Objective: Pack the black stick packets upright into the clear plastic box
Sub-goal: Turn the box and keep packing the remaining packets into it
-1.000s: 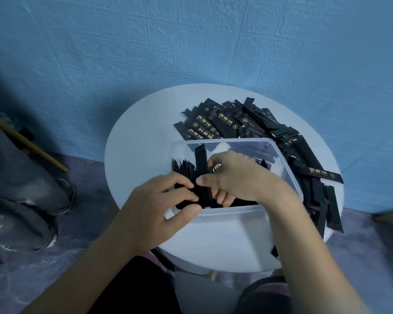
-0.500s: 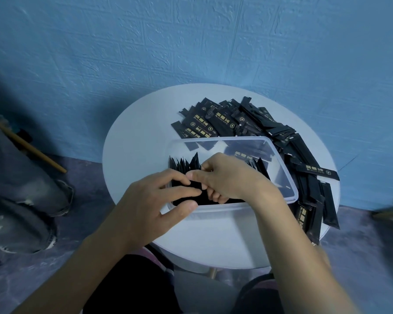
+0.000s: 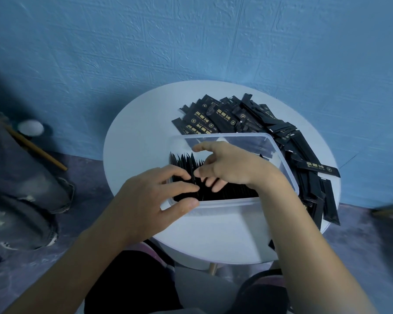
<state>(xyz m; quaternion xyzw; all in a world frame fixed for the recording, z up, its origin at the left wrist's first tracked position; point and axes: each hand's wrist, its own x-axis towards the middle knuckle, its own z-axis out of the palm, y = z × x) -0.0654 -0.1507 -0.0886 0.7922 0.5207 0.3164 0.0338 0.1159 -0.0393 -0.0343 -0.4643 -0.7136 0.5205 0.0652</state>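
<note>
The right hand (image 3: 230, 168) covers the middle of the row of upright black stick packets (image 3: 184, 160) inside the clear plastic box (image 3: 286, 168), so their count stays unclear. The left hand (image 3: 150, 198) hides the box's near-left corner. Gold print on the loose black packets (image 3: 213, 118) is too small to read.

Both forearms reached forward and inward, the left hand (image 3: 150, 198) with fingers curled and thumb extended rightward, the right hand (image 3: 230, 166) arched just beyond it, fingers spread loosely, gripping nothing visible.
</note>
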